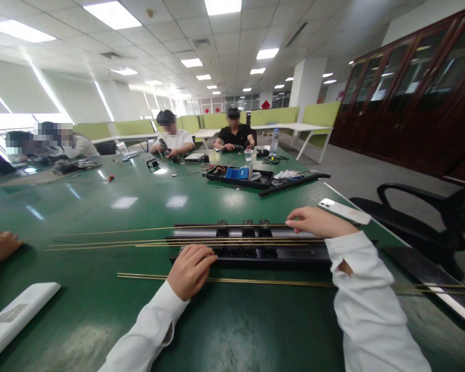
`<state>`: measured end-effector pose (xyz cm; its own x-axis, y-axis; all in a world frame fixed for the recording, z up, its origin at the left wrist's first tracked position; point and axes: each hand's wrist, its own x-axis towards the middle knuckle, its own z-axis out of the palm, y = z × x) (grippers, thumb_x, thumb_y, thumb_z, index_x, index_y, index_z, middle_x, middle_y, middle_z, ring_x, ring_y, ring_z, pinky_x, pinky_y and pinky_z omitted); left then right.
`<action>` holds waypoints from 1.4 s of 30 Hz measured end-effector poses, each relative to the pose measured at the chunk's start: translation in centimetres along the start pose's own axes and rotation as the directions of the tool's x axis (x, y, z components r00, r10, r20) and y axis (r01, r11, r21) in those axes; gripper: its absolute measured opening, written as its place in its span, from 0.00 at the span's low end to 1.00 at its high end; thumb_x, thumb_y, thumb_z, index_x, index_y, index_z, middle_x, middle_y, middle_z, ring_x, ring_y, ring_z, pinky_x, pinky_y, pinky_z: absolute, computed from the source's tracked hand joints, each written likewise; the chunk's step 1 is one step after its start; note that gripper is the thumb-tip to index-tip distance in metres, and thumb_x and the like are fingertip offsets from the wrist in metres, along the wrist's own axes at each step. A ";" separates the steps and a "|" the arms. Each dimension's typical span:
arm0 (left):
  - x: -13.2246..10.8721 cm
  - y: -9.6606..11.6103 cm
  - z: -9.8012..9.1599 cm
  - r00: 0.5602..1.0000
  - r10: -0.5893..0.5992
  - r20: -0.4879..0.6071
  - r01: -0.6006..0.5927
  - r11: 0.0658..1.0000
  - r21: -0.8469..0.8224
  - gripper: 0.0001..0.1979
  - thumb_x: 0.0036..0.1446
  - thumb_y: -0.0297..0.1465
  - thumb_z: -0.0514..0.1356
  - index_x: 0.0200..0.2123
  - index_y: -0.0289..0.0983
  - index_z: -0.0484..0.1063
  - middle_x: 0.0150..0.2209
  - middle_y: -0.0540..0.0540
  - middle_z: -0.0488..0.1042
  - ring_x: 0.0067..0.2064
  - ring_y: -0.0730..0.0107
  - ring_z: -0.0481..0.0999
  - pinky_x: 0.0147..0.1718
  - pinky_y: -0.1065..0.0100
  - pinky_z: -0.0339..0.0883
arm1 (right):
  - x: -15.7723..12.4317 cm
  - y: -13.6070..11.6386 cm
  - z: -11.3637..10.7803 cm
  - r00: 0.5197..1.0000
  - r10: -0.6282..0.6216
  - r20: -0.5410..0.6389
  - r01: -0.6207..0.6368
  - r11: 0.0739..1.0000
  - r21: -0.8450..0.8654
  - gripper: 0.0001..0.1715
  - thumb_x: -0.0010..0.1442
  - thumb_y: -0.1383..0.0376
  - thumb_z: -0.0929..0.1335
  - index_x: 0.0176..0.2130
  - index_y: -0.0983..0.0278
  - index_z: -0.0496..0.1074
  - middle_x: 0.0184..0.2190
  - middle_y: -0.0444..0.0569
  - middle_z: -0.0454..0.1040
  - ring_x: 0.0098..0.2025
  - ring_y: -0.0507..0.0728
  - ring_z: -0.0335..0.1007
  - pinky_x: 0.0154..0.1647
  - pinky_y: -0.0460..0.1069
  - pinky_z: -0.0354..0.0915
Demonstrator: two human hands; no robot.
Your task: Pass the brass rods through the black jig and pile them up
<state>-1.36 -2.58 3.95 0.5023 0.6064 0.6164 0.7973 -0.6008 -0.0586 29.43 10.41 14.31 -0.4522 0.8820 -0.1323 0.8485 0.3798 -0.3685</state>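
Observation:
A long black rail assembly (294,254) lies crosswise on the green table, with dark blocks in its middle. Several thin brass-coloured rods (151,243) rest along its top and stick out to the left. At the right part of the assembly, my right hand (313,221) pinches the end of the rearmost rod (132,230) between thumb and fingers. My left hand (191,268) is closed with curled fingers at the assembly's front edge; what its fingertips hold, if anything, is hidden. Two more rods (263,281) lie nearer me, passing under both forearms.
A co-worker's hand (0,248) rests at far left, above a white elongated case (19,320). A white phone (344,211) lies by the right edge. A black tray (263,181), a bottle (274,143) and seated people are beyond. A black chair (418,212) stands right.

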 end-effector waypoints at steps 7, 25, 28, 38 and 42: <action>2.4 -0.9 3.0 0.981 -0.034 -0.193 0.047 0.997 0.058 0.17 0.52 0.22 0.51 0.45 0.37 0.66 0.44 0.42 0.70 0.47 0.61 0.66 0.46 0.56 0.59 | 0.9 0.2 0.7 1.000 0.000 0.008 0.000 1.000 -0.024 0.19 0.53 0.55 0.61 0.34 0.64 0.74 0.28 0.49 0.77 0.32 0.55 0.71 0.32 0.46 0.61; 1.0 1.1 3.6 0.979 -0.195 -0.052 0.196 0.981 0.005 0.22 0.53 0.25 0.49 0.53 0.38 0.60 0.52 0.42 0.64 0.54 0.59 0.60 0.53 0.52 0.48 | 3.4 -0.9 2.8 0.997 -0.019 -0.077 0.000 0.971 -0.238 0.13 0.49 0.64 0.64 0.33 0.62 0.76 0.33 0.49 0.76 0.36 0.57 0.70 0.37 0.47 0.61; 1.0 1.1 3.5 0.980 -0.194 -0.044 0.195 0.981 0.004 0.23 0.53 0.24 0.49 0.53 0.38 0.59 0.52 0.41 0.64 0.54 0.59 0.60 0.53 0.52 0.48 | 3.7 -1.0 3.0 0.994 -0.023 -0.107 -0.006 0.966 -0.257 0.12 0.48 0.64 0.64 0.32 0.61 0.76 0.32 0.49 0.75 0.37 0.56 0.69 0.38 0.47 0.61; 1.2 1.2 3.3 0.982 -0.190 -0.022 0.190 0.982 0.008 0.22 0.53 0.25 0.49 0.53 0.37 0.59 0.53 0.41 0.63 0.54 0.59 0.59 0.54 0.53 0.47 | 3.7 -2.1 3.6 0.986 -0.025 -0.167 -0.024 0.959 -0.283 0.10 0.48 0.68 0.63 0.30 0.61 0.74 0.36 0.50 0.73 0.39 0.57 0.66 0.36 0.49 0.59; 1.2 1.2 3.2 0.983 -0.182 -0.011 0.182 0.983 0.009 0.22 0.53 0.25 0.49 0.53 0.37 0.59 0.53 0.41 0.63 0.54 0.59 0.59 0.54 0.53 0.47 | 3.9 -2.5 4.1 0.984 -0.022 -0.179 -0.031 0.957 -0.290 0.10 0.48 0.68 0.63 0.30 0.61 0.73 0.38 0.52 0.71 0.42 0.60 0.64 0.38 0.53 0.58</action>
<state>1.30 -0.92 2.14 0.3452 0.7001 0.6251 0.8784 -0.4756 0.0476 24.43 11.81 10.94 -0.4143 0.9091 0.0427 0.9054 0.4165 -0.0819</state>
